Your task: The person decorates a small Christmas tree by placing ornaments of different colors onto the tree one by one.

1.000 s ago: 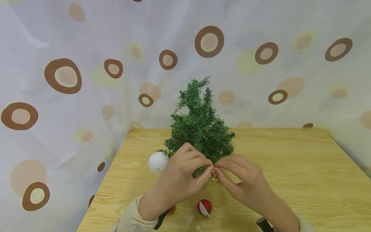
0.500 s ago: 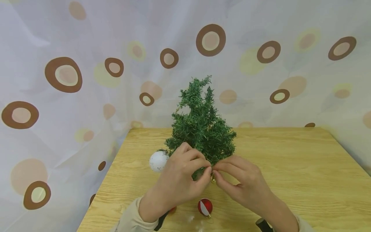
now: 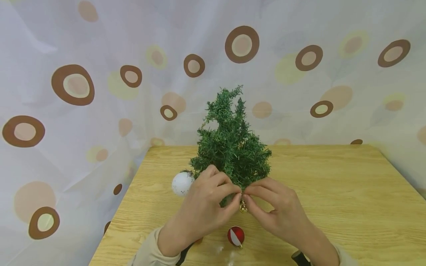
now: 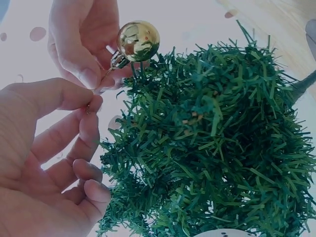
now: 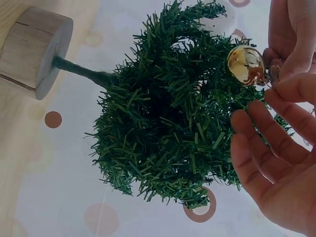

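Observation:
A small green artificial Christmas tree [image 3: 233, 147] stands in front of me on a wooden base [image 5: 39, 49]. Just before its lower branches hangs a shiny gold Christmas bauble [image 4: 139, 40]. My left hand [image 3: 203, 203] pinches the thin loop of the bauble between thumb and forefinger. Right beside it, the thumb and forefinger of my right hand [image 3: 283, 210] pinch the same loop, fingertips almost meeting the left ones. In the head view the bauble is partly covered by the fingers. A white speckled bauble [image 3: 182, 183] hangs at the tree's left side.
A red and white bauble [image 3: 236, 236] lies on the wooden table [image 3: 332, 184] nearer to me. Part of another reddish thing [image 3: 198, 240] shows beside my left wrist. A patterned curtain [image 3: 213, 33] encloses the back and left.
Both hands stay together before the tree and their fingertips shift only slightly. The gold bauble turns and swings a little beneath them. The head view tilts marginally.

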A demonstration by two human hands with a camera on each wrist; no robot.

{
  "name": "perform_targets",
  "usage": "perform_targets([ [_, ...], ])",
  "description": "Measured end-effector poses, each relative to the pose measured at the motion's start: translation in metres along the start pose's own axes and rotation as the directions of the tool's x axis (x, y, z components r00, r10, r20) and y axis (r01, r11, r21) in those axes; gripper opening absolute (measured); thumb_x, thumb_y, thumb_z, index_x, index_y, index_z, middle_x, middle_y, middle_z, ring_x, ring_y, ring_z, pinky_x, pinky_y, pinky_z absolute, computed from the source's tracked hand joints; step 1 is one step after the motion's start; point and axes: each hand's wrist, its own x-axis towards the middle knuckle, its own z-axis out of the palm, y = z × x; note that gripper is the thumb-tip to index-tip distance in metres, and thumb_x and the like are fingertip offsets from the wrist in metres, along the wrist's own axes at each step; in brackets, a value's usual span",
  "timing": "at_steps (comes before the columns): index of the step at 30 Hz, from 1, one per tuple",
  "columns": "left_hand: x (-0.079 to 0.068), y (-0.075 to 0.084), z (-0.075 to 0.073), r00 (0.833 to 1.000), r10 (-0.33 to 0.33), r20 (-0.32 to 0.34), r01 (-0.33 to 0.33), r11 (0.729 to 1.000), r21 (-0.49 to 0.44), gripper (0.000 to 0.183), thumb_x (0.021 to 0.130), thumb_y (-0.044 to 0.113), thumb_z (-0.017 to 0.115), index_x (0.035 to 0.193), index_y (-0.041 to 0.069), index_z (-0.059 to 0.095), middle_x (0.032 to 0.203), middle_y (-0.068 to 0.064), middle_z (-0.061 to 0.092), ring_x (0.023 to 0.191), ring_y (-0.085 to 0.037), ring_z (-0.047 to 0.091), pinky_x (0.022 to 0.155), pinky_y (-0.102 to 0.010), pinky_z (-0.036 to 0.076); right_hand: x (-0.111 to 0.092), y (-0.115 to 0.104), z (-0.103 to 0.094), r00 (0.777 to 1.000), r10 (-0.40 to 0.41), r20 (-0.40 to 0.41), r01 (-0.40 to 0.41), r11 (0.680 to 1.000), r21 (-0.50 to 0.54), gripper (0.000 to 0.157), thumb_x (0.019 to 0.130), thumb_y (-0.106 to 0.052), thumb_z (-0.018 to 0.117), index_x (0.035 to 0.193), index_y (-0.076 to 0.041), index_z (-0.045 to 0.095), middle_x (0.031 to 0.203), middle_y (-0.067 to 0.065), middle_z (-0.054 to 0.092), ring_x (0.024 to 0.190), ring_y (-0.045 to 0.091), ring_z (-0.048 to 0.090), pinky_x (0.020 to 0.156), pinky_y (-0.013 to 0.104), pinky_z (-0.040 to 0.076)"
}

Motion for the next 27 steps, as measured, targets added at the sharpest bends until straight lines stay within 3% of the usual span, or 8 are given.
perform_targets([
  [10,-0.001,0.000,0.001,1.000,0.014,-0.002,-0.013,0.987,0.163,0.008,0.082,0.012,0.083,0.078,0.019,0.081,0.067,0.009,0.052,0.066,-0.011,0.033,0.066,-0.020,0.029,-0.002,0.000,0.001,0.998,0.055,0.019,-0.055,0.998,-0.026,0.030,0.110,-0.030,0.057,0.094,-0.015,0.078,0.079,-0.010,0.064,0.067,0.003,0.051,0.062,0.012,0.044],
  [14,-0.001,-0.001,0.003,1.000,0.021,0.000,-0.020,0.978,0.207,0.007,0.081,0.014,0.084,0.077,0.019,0.081,0.066,0.009,0.053,0.066,-0.012,0.032,0.065,-0.021,0.028,-0.002,0.000,0.003,0.999,0.043,0.009,-0.042,0.998,-0.043,0.028,0.109,-0.027,0.057,0.095,-0.014,0.078,0.075,-0.011,0.063,0.063,0.000,0.048,0.058,0.010,0.041],
  [21,-0.001,-0.002,0.007,0.999,0.046,0.005,-0.045,0.943,0.330,0.007,0.083,0.017,0.084,0.077,0.021,0.083,0.065,0.009,0.054,0.065,-0.013,0.034,0.063,-0.024,0.029,-0.002,0.004,0.006,1.000,0.001,-0.018,-0.003,0.993,-0.120,0.039,0.111,-0.035,0.049,0.096,-0.013,0.078,0.072,-0.009,0.063,0.058,-0.002,0.045,0.053,0.008,0.038],
  [27,0.001,-0.002,0.010,0.999,0.052,0.007,-0.051,0.934,0.355,0.007,0.083,0.018,0.085,0.077,0.021,0.083,0.064,0.009,0.055,0.065,-0.014,0.035,0.063,-0.024,0.030,-0.004,0.003,0.002,0.997,0.078,0.008,-0.077,0.989,-0.124,0.016,0.105,-0.015,0.065,0.099,-0.008,0.078,0.075,-0.008,0.067,0.060,-0.007,0.049,0.053,0.008,0.042],
])
